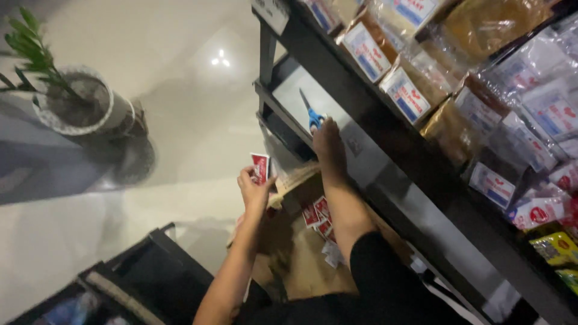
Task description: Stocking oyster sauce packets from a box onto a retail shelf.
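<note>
pale glossy floor [198,120] fills the left of the view, with a ceiling light mirrored in it, and a dark shelving unit [385,138] runs along the right. nearest the camera, a dark crate-like frame [150,271] sits low at the left and is too blurred to read. both forearms stretch forward from the bottom edge; the right one comes out of a black sleeve [385,283]. between them lies an open cardboard box [301,241] with small red and white packets [319,218] inside; its far side is hidden behind the arms.

the left hand [254,188] is raised above the box, fingers curled round one red and white sachet [260,167] pinched upright. the right hand [328,144] reaches further, palm down on an empty lower shelf [301,96], its fingertips touching the blue handles of a pair of scissors [312,111] lying there with the blades pointing away. whether those fingers grip the handles or merely rest on them cannot be told.

further right, the upper shelves carry clear bags of brown powder [415,84] and white packets [542,114], cut off by the frame. far left stands a potted plant [78,102].
</note>
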